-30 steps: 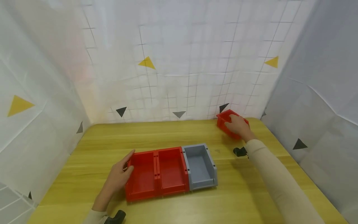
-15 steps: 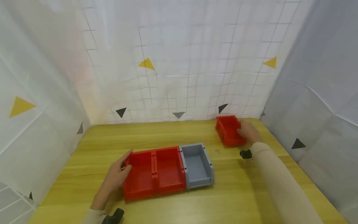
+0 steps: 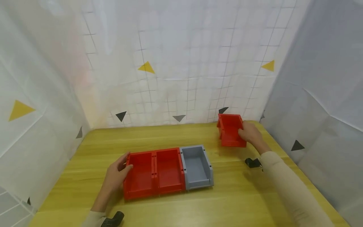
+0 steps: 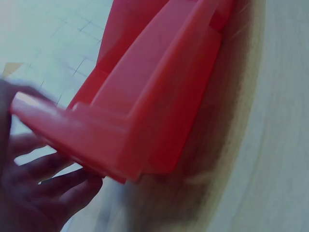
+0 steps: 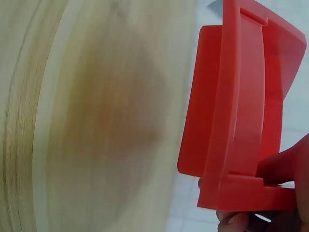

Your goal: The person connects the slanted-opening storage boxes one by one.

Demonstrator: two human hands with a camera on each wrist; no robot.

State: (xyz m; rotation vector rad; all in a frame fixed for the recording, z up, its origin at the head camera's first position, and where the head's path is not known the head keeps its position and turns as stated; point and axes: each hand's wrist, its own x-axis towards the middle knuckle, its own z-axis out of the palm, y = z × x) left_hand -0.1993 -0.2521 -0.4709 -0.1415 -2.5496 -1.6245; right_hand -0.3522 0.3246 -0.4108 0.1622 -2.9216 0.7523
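Observation:
Two red bins, a left one (image 3: 141, 173) and a middle one (image 3: 169, 170), and a grey bin (image 3: 196, 165) stand side by side on the table. My left hand (image 3: 115, 175) grips the outer left wall of the left red bin, thumb over the rim and fingers along the outside. At the back right, a third red bin (image 3: 231, 130) is held off the table by my right hand (image 3: 250, 134). The right thumb is inside its right wall, with fingers outside. In the right wrist view, a shadow lies on the wood beside this bin (image 5: 248, 96).
A wooden table (image 3: 170, 208) carries the bins. White sheeting (image 3: 181, 47) with grid lines and coloured triangles rises behind it and on both sides. Small black devices, one on the left (image 3: 113, 219) and one on the right (image 3: 253, 163), sit at the wrists.
My right hand has shifted to the third red bin's right wall, turning its low front toward me and lifting it. My left hand keeps its grip on the left red bin.

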